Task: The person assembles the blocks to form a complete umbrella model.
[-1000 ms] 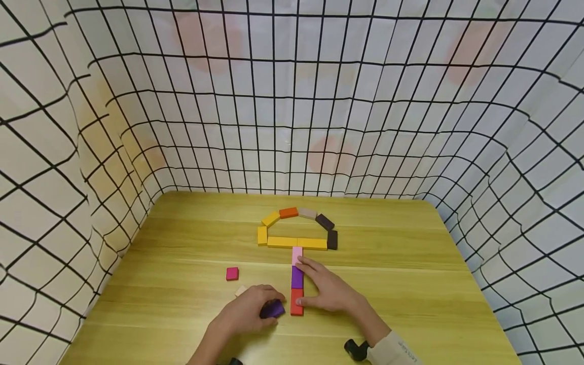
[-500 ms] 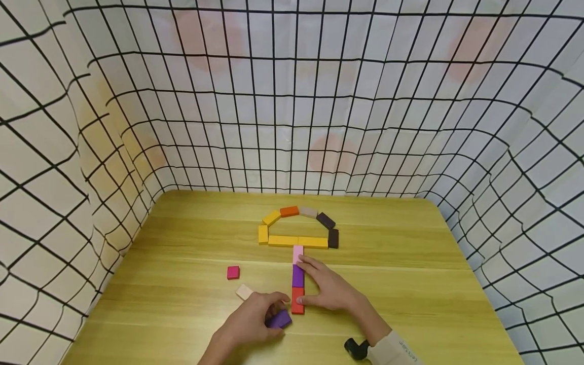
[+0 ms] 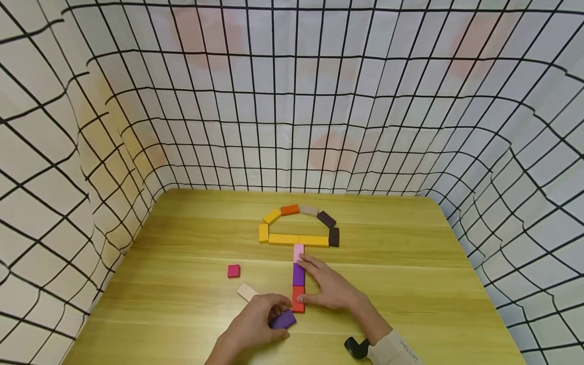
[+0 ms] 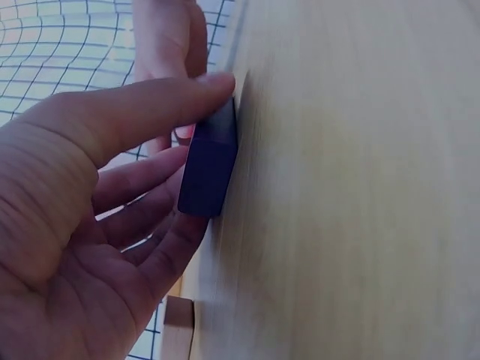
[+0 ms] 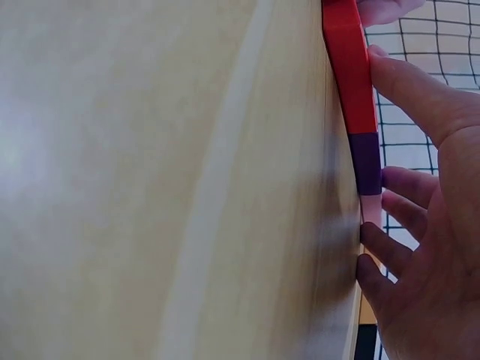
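My left hand (image 3: 255,322) pinches a purple block (image 3: 284,320) between thumb and fingers, just below and left of the red block's lower end. The left wrist view shows that purple block (image 4: 206,176) tilted low at the wooden surface. Three blocks form an upright row: red (image 3: 297,307) at the bottom, another purple one (image 3: 298,275) in the middle, pink (image 3: 298,249) on top. Across this row lies my right hand (image 3: 335,289), its thumb on the red block and its fingertips around the pink and purple ones. Those fingers are extended and only slightly bent.
Two long yellow blocks (image 3: 283,240) lie end to end above the row, under an arch of yellow, orange (image 3: 289,210), pale and dark blocks (image 3: 334,236). Left of the row lie a crimson block (image 3: 233,271) and a cream block (image 3: 247,291). Grid-patterned sheets (image 3: 292,101) surround the table.
My left hand has moved right and slightly toward me with the purple block, uncovering more of the cream block. My right hand stays on the row.
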The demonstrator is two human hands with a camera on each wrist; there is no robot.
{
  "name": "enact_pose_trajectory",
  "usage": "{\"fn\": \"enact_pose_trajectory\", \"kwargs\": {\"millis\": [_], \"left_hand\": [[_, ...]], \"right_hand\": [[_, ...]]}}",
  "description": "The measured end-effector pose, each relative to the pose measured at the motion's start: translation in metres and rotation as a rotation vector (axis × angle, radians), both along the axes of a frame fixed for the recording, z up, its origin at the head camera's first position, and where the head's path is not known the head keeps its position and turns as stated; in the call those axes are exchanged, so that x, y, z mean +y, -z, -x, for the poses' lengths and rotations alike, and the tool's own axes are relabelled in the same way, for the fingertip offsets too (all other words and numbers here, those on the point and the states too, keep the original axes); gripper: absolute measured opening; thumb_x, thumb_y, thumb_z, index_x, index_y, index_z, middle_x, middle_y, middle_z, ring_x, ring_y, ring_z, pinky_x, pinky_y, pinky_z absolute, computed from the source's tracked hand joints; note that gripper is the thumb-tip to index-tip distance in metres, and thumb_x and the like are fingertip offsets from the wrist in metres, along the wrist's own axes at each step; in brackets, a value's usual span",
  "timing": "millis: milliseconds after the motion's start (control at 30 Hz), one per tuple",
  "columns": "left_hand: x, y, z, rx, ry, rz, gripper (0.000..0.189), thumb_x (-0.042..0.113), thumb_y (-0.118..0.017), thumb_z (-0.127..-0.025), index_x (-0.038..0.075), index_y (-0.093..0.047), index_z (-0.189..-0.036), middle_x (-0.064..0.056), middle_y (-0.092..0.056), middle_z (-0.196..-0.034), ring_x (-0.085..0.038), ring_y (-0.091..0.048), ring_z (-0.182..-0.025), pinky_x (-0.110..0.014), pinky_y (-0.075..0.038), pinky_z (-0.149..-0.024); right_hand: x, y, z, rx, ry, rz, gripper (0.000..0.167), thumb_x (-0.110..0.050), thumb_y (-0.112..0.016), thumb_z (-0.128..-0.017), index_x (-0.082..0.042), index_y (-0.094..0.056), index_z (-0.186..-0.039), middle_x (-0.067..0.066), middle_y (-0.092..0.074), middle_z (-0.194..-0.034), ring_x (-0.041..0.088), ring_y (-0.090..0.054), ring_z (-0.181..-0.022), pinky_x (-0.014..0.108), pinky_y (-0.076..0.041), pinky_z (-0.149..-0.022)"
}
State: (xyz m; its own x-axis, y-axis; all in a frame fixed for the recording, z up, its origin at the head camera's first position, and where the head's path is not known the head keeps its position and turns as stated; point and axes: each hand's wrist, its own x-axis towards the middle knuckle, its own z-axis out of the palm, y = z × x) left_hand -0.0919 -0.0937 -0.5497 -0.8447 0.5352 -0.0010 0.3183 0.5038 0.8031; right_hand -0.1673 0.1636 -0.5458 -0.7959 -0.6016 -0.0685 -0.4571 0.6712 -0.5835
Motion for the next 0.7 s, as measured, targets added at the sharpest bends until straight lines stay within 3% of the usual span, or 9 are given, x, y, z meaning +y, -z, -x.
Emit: {"fn": "enact_pose_trajectory", "kwargs": {"millis": [333, 700], "left_hand": [[-0.0016, 0.0002, -0.0028, 0.149, 0.023, 0.075, 0.047, 0.033, -0.090, -0.079, 0.012, -0.074, -0.118, 0.011, -0.067, -0.099, 0.002, -0.058, -0.087, -0.017, -0.052, -0.076], [-0.0015, 0.0029, -0.0020, 0.168, 0.033, 0.067, 0.041, 0.029, -0.088, -0.082, 0.011, -0.076, -0.117, 0.009, -0.067, -0.098, 0.001, -0.057, -0.085, -0.015, -0.050, -0.074]], "right_hand": [[0.0007, 0.0014, -0.0002, -0.008, 0.003, -0.002, 0.094, -0.065, -0.071, -0.088, -0.022, -0.034, -0.163, -0.002, -0.026, -0.170, 0.028, -0.029, -0.156, 0.054, -0.036, -0.122], [-0.0006, 0.0002, -0.0004, -0.022, 0.007, 0.007, 0.094, -0.063, -0.072, -0.088, -0.022, -0.033, -0.163, -0.003, -0.025, -0.171, 0.029, -0.028, -0.157, 0.055, -0.034, -0.122]]}}
